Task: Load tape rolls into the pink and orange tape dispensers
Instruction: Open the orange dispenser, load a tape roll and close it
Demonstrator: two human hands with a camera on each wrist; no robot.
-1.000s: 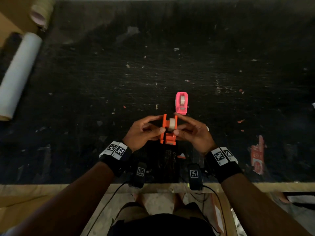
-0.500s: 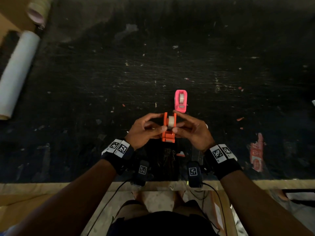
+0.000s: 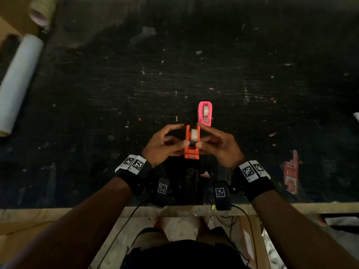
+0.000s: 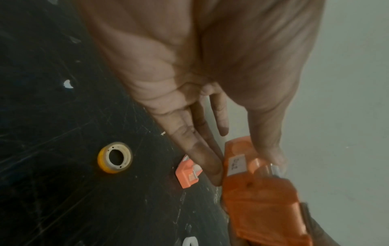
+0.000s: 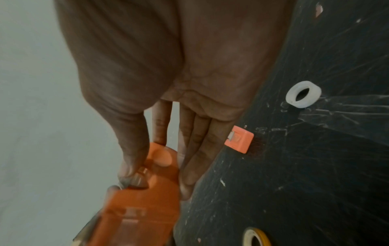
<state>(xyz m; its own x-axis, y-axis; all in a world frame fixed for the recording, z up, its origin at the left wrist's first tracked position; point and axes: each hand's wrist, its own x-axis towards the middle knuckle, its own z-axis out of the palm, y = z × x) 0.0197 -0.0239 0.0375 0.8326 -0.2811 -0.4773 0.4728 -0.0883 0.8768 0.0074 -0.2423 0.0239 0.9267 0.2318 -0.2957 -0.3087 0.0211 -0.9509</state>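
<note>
Raised just above the black tabletop (image 3: 252,55), the orange tape dispenser (image 3: 191,152) is pinched at its side walls by the left hand (image 3: 165,144) and right hand (image 3: 219,146), apparently so that the tape roll (image 3: 193,135) can be seated between them. The pink tape dispenser (image 3: 205,113), already loaded, is stood just beyond. A white label (image 4: 236,164) on the orange body is noted; its writing cannot be read.

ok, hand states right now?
Left hand: holding the orange dispenser.
Right hand: holding the same orange dispenser, tape roll inside.
</note>
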